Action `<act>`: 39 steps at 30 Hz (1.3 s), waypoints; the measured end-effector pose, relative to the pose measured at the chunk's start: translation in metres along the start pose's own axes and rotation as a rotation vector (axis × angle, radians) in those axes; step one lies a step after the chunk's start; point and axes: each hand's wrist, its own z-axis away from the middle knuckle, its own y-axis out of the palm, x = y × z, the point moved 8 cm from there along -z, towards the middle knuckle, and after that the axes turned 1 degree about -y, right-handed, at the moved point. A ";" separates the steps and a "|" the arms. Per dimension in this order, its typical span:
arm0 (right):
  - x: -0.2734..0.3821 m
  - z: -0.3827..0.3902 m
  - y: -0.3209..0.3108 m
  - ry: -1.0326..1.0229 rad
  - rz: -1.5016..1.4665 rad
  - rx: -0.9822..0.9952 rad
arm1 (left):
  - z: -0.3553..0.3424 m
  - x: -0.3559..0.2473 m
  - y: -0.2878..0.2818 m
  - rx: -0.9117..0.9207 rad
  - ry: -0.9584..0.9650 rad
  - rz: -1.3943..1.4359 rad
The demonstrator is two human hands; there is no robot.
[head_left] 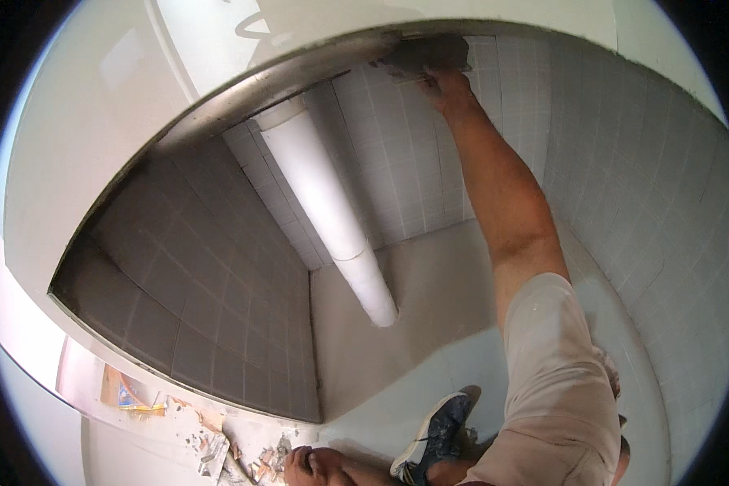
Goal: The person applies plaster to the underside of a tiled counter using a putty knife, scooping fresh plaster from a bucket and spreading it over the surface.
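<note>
My right hand (445, 89), at the end of my raised arm, is closed on a dark grey trowel-like tool (425, 53), apparently smeared with mortar, against the small grey wall tiles (397, 154) just under a curved metal-coloured rim (219, 105). My left hand (308, 463) is at the bottom edge with its fingers curled; what they grip, if anything, I cannot make out. Beside it lie broken chips and scraps (215, 449) on a pale surface.
A white pipe (316, 202) slants down to the grey floor (413, 292). Tiled walls (186, 292) enclose the space on both sides. A cream panel (81, 121) surrounds the curved opening. My dark shoe (433, 433) stands on the pale lower floor.
</note>
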 end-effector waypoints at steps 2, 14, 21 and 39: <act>0.040 -0.050 -0.018 -0.249 0.342 0.103 | -0.012 -0.012 0.019 -0.010 0.078 0.066; 0.144 0.151 -0.033 0.024 -0.587 -0.084 | -0.002 -0.016 -0.003 -0.044 0.070 0.052; 0.206 0.203 -0.063 -0.037 -0.630 -0.081 | 0.007 -0.018 -0.008 -0.046 0.085 0.056; 0.226 0.363 -0.161 -0.248 -0.294 -0.617 | 0.024 -0.014 -0.017 -0.127 0.185 0.028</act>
